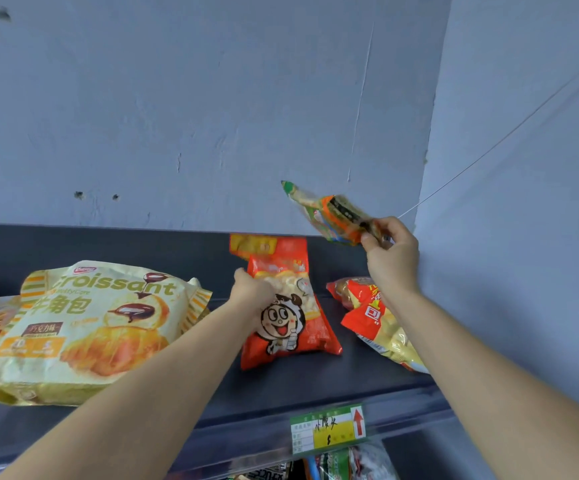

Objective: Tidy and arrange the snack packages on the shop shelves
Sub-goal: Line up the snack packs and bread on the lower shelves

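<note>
Red snack bag (291,320) stands on the shelf (316,382), gripped by my left hand (251,294); my right hand (392,254) pinches a green pack (329,213).

I see through one head camera only; it faces forward, close to the shelf (357,372) under the left grip (253,292).

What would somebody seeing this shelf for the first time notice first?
Probably the big cream croissant bag lying at the left of the dark shelf. Next, the red cartoon-face bag at mid-shelf, in the grip of the left hand. Then the small green-and-orange packet, blurred, which the right hand pinches up in the air in front of the wall.
</note>
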A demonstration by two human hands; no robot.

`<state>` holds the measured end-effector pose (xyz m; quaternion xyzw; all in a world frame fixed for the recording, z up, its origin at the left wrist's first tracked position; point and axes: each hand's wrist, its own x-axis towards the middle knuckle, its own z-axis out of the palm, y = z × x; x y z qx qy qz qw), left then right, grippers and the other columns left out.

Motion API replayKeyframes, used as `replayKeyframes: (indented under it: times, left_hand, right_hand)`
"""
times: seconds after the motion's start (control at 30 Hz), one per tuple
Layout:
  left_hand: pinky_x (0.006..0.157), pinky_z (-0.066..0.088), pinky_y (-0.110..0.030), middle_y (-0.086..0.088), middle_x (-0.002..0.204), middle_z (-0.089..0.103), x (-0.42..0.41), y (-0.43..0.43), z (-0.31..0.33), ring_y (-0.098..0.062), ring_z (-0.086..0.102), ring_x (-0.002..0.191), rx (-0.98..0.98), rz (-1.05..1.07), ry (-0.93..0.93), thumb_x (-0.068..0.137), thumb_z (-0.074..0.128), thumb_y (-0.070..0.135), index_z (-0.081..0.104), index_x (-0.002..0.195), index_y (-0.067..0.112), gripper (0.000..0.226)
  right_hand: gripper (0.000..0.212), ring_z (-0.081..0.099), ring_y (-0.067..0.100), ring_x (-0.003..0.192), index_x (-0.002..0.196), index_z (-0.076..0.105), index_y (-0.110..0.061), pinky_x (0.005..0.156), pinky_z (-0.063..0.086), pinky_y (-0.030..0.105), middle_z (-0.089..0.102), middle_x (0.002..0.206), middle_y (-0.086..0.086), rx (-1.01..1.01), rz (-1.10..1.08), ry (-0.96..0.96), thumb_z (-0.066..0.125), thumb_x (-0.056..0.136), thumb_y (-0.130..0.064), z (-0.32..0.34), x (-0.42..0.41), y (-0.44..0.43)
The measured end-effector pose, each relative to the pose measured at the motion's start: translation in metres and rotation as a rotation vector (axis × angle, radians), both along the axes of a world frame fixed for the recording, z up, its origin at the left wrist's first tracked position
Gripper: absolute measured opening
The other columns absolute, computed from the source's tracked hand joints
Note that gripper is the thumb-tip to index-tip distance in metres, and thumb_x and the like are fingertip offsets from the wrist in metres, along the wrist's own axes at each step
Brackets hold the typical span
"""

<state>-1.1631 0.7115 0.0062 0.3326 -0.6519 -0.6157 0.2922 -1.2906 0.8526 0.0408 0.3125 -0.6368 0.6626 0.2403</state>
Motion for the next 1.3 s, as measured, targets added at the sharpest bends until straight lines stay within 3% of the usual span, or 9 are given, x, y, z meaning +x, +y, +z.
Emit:
replayKeyframes:
  times: [0.13, 0.23, 0.37, 0.53, 0.83, 0.93, 1.03, 1.13, 1.3]
  left_hand:
    - [0.093, 0.048, -0.036, -0.014, 0.145, 0.042, -0.004, 0.001, -0.005, -0.029, 0.052, 0.12, -0.097, -0.086, -0.127, 0.097, 0.049, 0.011, 0.021, 0.152, 0.014, 0.061]
    - [0.09, 0.046, -0.036, -0.012, 0.122, 0.059, 0.001, 0.003, 0.008, -0.027, 0.058, 0.107, -0.083, 0.049, 0.043, 0.099, 0.043, 0.035, 0.057, 0.123, 0.009, 0.038]
    - [0.086, 0.052, -0.042, -0.008, 0.104, 0.07, 0.009, 0.005, 0.025, -0.027, 0.065, 0.096, 0.154, -0.048, 0.184, 0.082, 0.051, 0.069, 0.064, 0.108, 0.011, 0.064]
    - [0.048, 0.052, -0.028, -0.016, 0.101, 0.069, 0.029, 0.023, 0.033, -0.023, 0.067, 0.071, 0.201, -0.09, 0.281, 0.086, 0.069, 0.009, 0.056, 0.119, 0.001, 0.037]
    - [0.056, 0.056, -0.029, 0.002, 0.108, 0.068, 0.091, 0.022, 0.044, -0.017, 0.071, 0.085, -0.086, 0.136, 0.43, 0.093, 0.06, 0.01, 0.053, 0.123, 0.021, 0.033]
    - [0.069, 0.058, -0.031, 0.009, 0.1, 0.068, 0.123, 0.022, 0.041, -0.014, 0.07, 0.088, -0.129, 0.171, 0.444, 0.095, 0.056, 0.007, 0.056, 0.114, 0.024, 0.026]
    - [0.061, 0.055, -0.031, 0.004, 0.092, 0.07, 0.161, 0.013, 0.038, -0.014, 0.07, 0.078, -0.038, 0.209, 0.483, 0.094, 0.049, -0.003, 0.06, 0.104, 0.02, 0.027]
    - [0.069, 0.055, -0.038, -0.007, 0.099, 0.068, 0.205, -0.002, 0.041, -0.023, 0.068, 0.082, 0.026, 0.245, 0.59, 0.085, 0.051, -0.006, 0.055, 0.117, 0.011, 0.036]
    - [0.09, 0.053, -0.049, -0.004, 0.12, 0.063, 0.304, -0.037, 0.054, -0.022, 0.067, 0.101, -0.11, 0.532, 0.782, 0.066, 0.085, 0.034, 0.038, 0.134, 0.019, 0.084]
  right_hand:
    - [0.028, 0.063, 0.021, 0.093, 0.085, 0.061, -0.032, 0.078, 0.052, 0.03, 0.066, 0.096, -0.004, 0.073, 0.06, 0.071, 0.061, 0.086, -0.004, -0.01, 0.002, 0.003]
    - [0.035, 0.062, 0.02, 0.099, 0.084, 0.059, -0.038, 0.088, 0.052, 0.037, 0.065, 0.103, -0.005, 0.137, 0.062, 0.125, 0.062, 0.086, -0.003, -0.015, 0.007, 0.003]
    - [0.029, 0.056, 0.01, 0.105, 0.094, 0.07, -0.021, 0.085, 0.04, 0.005, 0.06, 0.115, -0.001, 0.219, 0.049, 0.263, 0.064, 0.081, 0.004, -0.019, 0.019, 0.002]
    - [0.042, 0.056, 0.007, 0.112, 0.101, 0.073, -0.021, 0.09, 0.048, 0.02, 0.061, 0.117, -0.01, 0.17, 0.141, 0.216, 0.055, 0.075, 0.008, -0.02, 0.039, -0.002]
    - [0.03, 0.067, 0.03, 0.101, 0.097, 0.073, -0.02, 0.095, 0.05, 0.054, 0.073, 0.102, 0.008, -0.006, 0.701, -0.339, 0.058, 0.075, -0.034, -0.015, 0.08, -0.017]
    - [0.024, 0.068, 0.03, 0.101, 0.1, 0.073, -0.022, 0.094, 0.051, 0.053, 0.073, 0.104, 0.008, 0.048, 0.844, -0.32, 0.07, 0.08, -0.035, -0.017, 0.106, -0.032]
    - [0.018, 0.069, 0.027, 0.096, 0.1, 0.072, -0.016, 0.09, 0.053, 0.049, 0.074, 0.099, 0.008, 0.097, 0.895, -0.253, 0.07, 0.085, -0.026, -0.016, 0.137, -0.048]
    - [0.012, 0.07, 0.02, 0.081, 0.095, 0.071, -0.013, 0.068, 0.056, 0.035, 0.075, 0.09, 0.005, 0.135, 0.966, -0.18, 0.07, 0.084, -0.018, -0.011, 0.172, -0.06]
    - [0.027, 0.069, 0.012, 0.065, 0.088, 0.07, -0.022, 0.055, 0.056, 0.025, 0.074, 0.075, -0.003, 0.224, 1.119, -0.145, 0.078, 0.063, -0.019, 0.0, 0.233, -0.085]
